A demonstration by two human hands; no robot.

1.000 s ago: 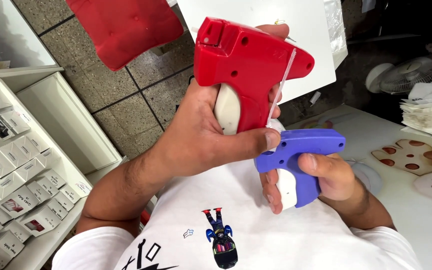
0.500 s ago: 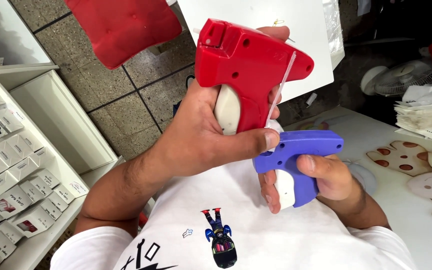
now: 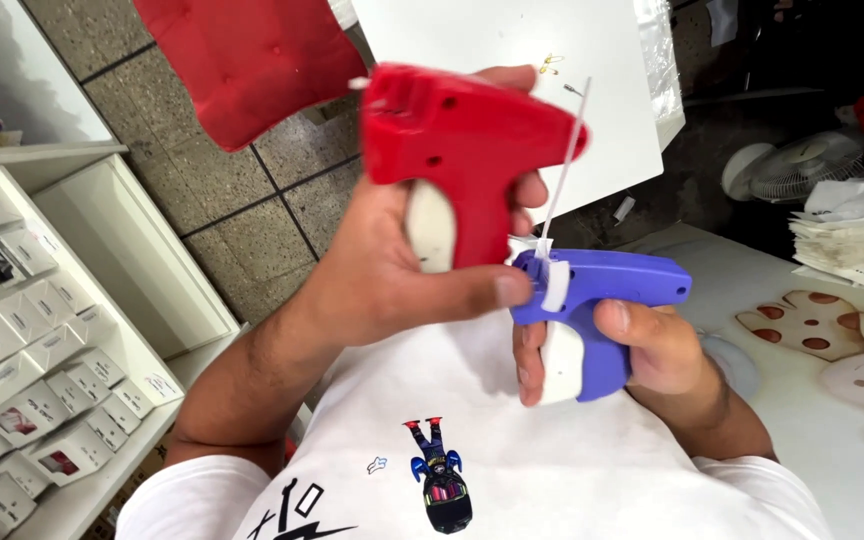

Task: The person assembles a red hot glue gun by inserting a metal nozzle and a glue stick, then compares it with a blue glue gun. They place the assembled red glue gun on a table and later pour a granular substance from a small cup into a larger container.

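Note:
My left hand (image 3: 392,290) grips a red tagging gun (image 3: 462,140) by its handle, raised in front of my white printed shirt (image 3: 512,480). Its thumb reaches right and touches the top of a blue tagging gun (image 3: 602,285). My right hand (image 3: 652,350) holds that blue gun by its white-and-blue grip, just below and to the right of the red one. A thin white strip of plastic fasteners (image 3: 562,190) stands up from the blue gun's top slot and leans against the red gun's nose.
A red cushion (image 3: 252,60) lies on the tiled floor above. A white tabletop (image 3: 512,50) is behind the guns. Shelves with several small white boxes (image 3: 32,380) run along the left. At right are a fan (image 3: 802,165), stacked white cloth (image 3: 852,230) and brown-spotted cutouts (image 3: 812,330).
The red gun has shifted a little left and down, closer to the blue gun. The blue gun has barely moved.

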